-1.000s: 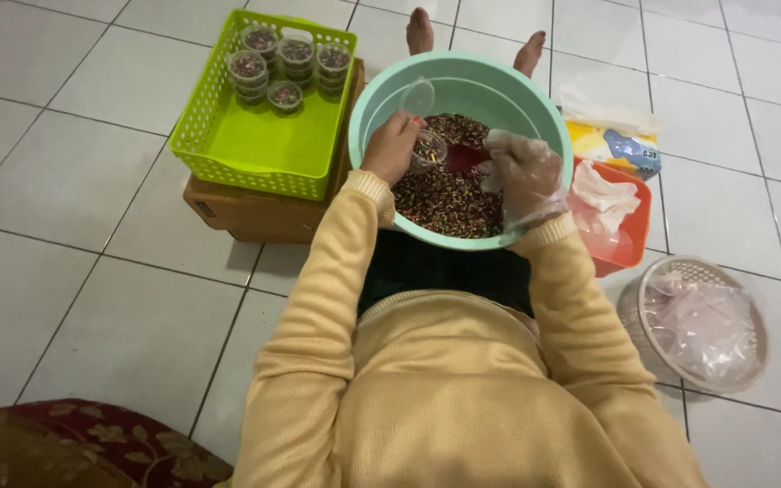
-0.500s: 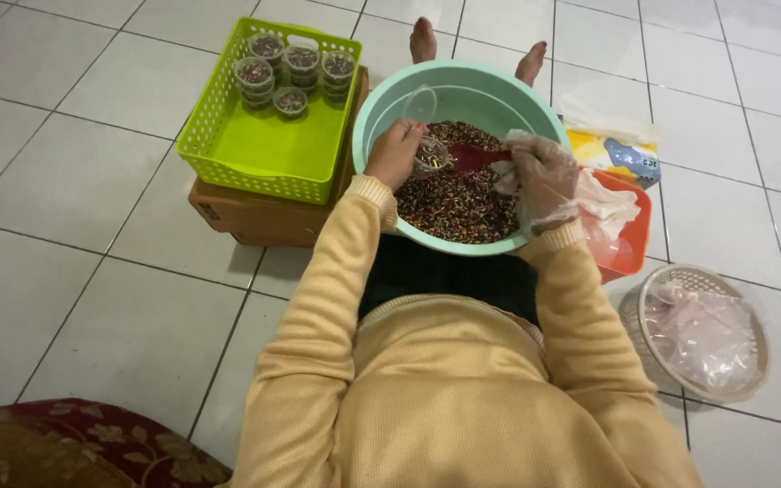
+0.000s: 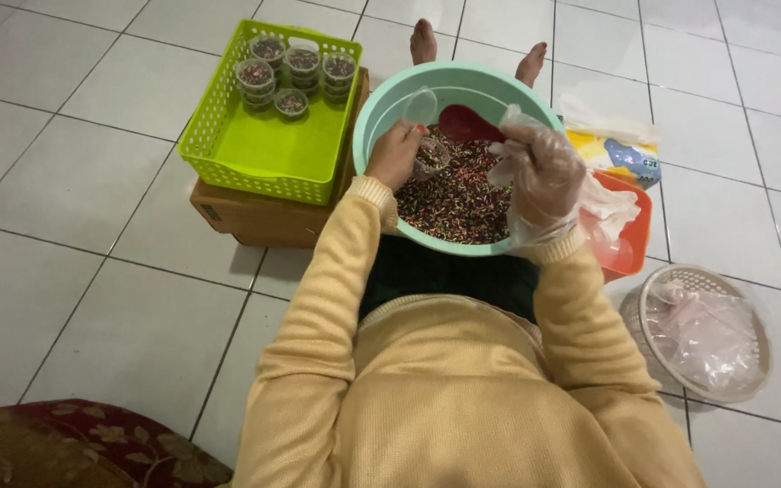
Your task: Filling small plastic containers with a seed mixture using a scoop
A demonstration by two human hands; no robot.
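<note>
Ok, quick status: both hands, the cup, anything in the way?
Left hand holds small clear cup over teal bowl. Gloved right hand holds red scoop. Nothing blocking.

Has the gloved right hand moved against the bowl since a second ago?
Yes. The right hand has lifted from the sprinkles toward the bowl's right rim, holding the red scoop.

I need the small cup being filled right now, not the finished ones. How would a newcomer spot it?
Find the big mint-green bowl of dark mixed bits. Over its left side the bare left hand holds a small clear cup, partly filled, lid flipped up. The other cups sit stacked in the green basket.
</note>
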